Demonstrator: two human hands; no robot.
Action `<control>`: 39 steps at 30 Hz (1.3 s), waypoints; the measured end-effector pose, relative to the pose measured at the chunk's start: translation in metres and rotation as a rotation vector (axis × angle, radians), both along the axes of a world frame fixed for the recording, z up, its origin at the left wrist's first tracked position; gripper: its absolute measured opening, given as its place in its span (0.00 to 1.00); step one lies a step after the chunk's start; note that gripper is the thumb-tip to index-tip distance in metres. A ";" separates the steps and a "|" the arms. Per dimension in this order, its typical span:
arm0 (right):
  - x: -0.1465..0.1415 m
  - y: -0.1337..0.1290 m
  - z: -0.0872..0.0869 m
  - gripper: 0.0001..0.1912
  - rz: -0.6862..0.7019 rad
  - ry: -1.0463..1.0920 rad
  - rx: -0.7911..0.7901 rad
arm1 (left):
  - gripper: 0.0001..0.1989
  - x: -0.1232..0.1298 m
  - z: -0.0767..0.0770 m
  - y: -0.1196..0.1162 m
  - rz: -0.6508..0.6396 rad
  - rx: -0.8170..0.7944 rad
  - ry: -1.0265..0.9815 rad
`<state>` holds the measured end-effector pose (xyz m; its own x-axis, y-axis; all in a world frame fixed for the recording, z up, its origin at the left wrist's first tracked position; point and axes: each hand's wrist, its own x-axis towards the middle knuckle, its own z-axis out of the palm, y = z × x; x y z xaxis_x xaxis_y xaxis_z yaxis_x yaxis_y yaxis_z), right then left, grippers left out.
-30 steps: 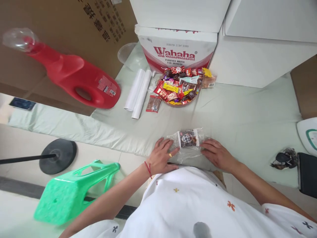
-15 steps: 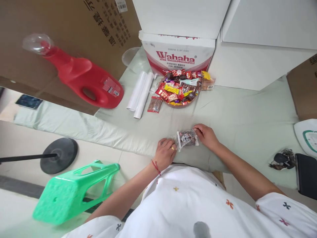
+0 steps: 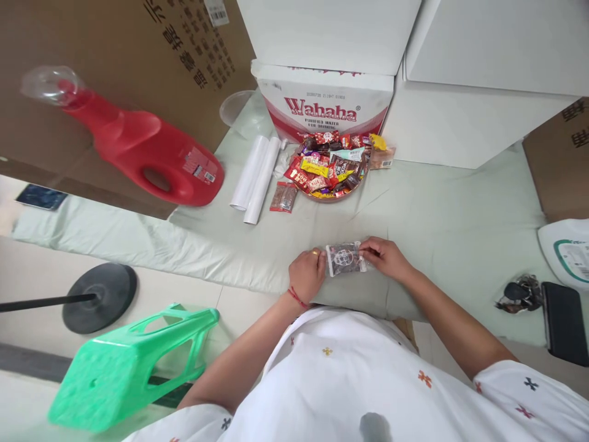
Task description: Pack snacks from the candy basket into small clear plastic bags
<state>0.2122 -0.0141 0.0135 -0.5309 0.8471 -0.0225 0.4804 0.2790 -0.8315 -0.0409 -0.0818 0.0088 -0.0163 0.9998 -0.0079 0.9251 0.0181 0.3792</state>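
Note:
A small clear snack packet [image 3: 344, 259] with dark contents and a white printed label lies between my hands near the table's front edge. My left hand [image 3: 307, 274], with a ring and a red string bracelet, is closed on the packet's left end. The fingers of my right hand [image 3: 383, 256] pinch its right end. Farther back, a round dish [image 3: 332, 197] is heaped with wrapped sweets [image 3: 329, 162]. Beside the dish lies a red and clear packet [image 3: 283, 197], and another packet [image 3: 383, 157] rests at its right.
White paper rolls [image 3: 261, 181] and a red jug [image 3: 156, 156] are at the left. Behind the dish stands a Wahaha carton [image 3: 322, 101]. Keys [image 3: 522, 293], a black phone [image 3: 565, 322] and a white container [image 3: 567, 252] lie right. A green stool [image 3: 96, 380] is on the floor.
My left hand has turned, its fingers now folded at the packet's left end. My right fingers have moved slightly inward over the packet's right end. The view has shifted a little.

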 end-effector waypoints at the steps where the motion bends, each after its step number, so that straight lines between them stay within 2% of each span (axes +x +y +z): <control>1: -0.001 0.002 -0.001 0.17 -0.041 0.011 -0.032 | 0.19 0.001 0.001 0.003 0.015 -0.040 0.017; 4: -0.005 0.007 -0.003 0.14 -0.127 -0.040 -0.120 | 0.17 0.002 0.003 0.008 0.035 -0.136 0.055; 6: -0.007 0.007 -0.005 0.13 -0.152 -0.141 -0.093 | 0.15 0.003 0.001 0.007 0.033 -0.135 0.070; 10: -0.010 -0.003 -0.006 0.12 -0.227 -0.397 0.189 | 0.10 0.003 -0.009 0.001 0.038 0.080 0.112; 13: -0.015 -0.019 -0.002 0.13 -0.259 -0.410 0.448 | 0.11 0.001 -0.015 -0.002 -0.006 0.241 0.093; 16: -0.026 -0.039 0.001 0.18 -0.085 -0.322 0.536 | 0.05 -0.003 -0.014 -0.002 -0.044 0.279 0.015; 19: -0.037 -0.054 -0.002 0.20 0.092 -0.338 0.483 | 0.07 -0.007 -0.003 0.001 -0.017 0.145 -0.068; 22: -0.041 -0.057 -0.010 0.18 0.081 -0.338 0.462 | 0.06 -0.012 0.009 0.006 0.102 -0.085 -0.225; 25: -0.039 -0.054 -0.015 0.17 0.052 -0.297 0.445 | 0.07 -0.015 0.018 0.012 0.210 -0.328 -0.599; 29: -0.039 -0.051 -0.018 0.16 0.029 -0.260 0.417 | 0.25 -0.008 0.024 0.017 0.391 -0.553 -1.081; 30: -0.040 -0.051 -0.018 0.16 0.026 -0.253 0.408 | 0.27 -0.003 0.025 0.018 0.394 -0.574 -1.163; 32: -0.042 -0.052 -0.020 0.15 0.013 -0.226 0.389 | 0.25 0.009 0.026 0.017 0.329 -0.571 -1.275; 34: -0.042 -0.052 -0.019 0.14 0.003 -0.170 0.369 | 0.16 0.020 0.023 0.015 0.252 -0.522 -1.291; 36: -0.037 -0.049 -0.014 0.14 -0.002 -0.081 0.341 | 0.08 0.029 0.018 0.014 0.195 -0.476 -1.205; 37: -0.032 -0.047 -0.011 0.14 -0.030 -0.040 0.328 | 0.07 0.031 0.016 0.013 0.167 -0.455 -1.132; 39: -0.018 -0.040 -0.003 0.14 -0.191 -0.021 0.334 | 0.09 0.033 0.011 0.011 0.094 -0.412 -0.969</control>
